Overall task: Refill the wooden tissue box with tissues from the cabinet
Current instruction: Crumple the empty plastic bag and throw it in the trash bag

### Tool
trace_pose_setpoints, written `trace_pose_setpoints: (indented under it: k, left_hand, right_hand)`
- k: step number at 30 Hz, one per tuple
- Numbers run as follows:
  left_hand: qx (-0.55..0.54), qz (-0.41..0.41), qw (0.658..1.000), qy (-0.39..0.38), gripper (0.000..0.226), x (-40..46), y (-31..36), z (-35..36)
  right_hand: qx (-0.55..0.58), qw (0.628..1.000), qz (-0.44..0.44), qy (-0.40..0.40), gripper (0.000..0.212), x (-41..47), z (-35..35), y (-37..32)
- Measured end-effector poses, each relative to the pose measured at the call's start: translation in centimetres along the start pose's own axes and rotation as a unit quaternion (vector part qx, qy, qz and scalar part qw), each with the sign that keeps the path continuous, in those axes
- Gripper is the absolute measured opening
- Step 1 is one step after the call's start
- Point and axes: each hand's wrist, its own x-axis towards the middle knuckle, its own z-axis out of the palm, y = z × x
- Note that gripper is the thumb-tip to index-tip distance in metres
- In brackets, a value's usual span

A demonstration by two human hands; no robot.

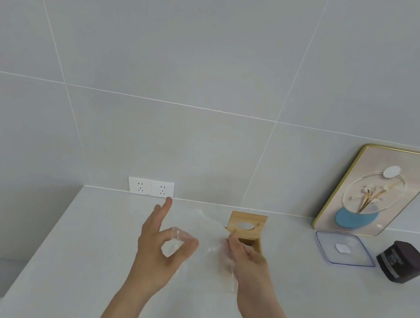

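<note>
The wooden tissue box [253,243] stands on the white counter [88,236] near the back wall. Its lid [247,225], with an oval slot, is raised upright. A clear plastic tissue wrapper [209,229] stretches between my hands, in front and to the left of the box. My left hand [163,241] pinches the wrapper's left end between thumb and forefinger, other fingers spread upward. My right hand [246,256] grips the wrapper's right end just in front of the box opening. The box's inside is hidden.
A double wall socket [150,187] sits at the counter's back edge. A gold-framed picture [378,192] leans on the tiled wall at right. Below it lie a clear plastic lid [344,248] and a dark jar [402,265]. The counter's left edge drops off.
</note>
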Motion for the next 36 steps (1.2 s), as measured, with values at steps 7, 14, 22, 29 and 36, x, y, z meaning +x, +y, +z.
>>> trace_pose_setpoints:
  k: [7,14,22,29,36]
  left_hand:
    - [-0.003,-0.003,1.0,0.009,0.01,-1.5,1.9,2.0]
    - [-0.104,-0.142,0.984,0.022,0.034,-3.0,3.5,2.5]
    - [-0.123,-0.206,0.968,0.067,0.044,-3.9,2.7,0.0]
    - [-0.158,-0.223,0.953,0.132,0.044,-4.4,-0.4,-5.9]
    - [-0.2,-0.269,0.924,0.184,0.038,-5.3,-6.9,-16.9]
  right_hand:
    - [0.03,0.99,-0.066,-0.122,0.058,1.1,-3.9,-0.6]
    - [0.005,0.969,-0.046,-0.245,0.045,1.4,-4.7,-0.4]
    - [-0.011,0.993,-0.033,-0.117,0.029,1.3,-1.0,0.6]
    - [-0.044,0.982,0.014,-0.181,0.043,-0.8,5.6,2.5]
    - [-0.076,0.985,-0.027,-0.154,0.031,-3.6,18.0,5.5]
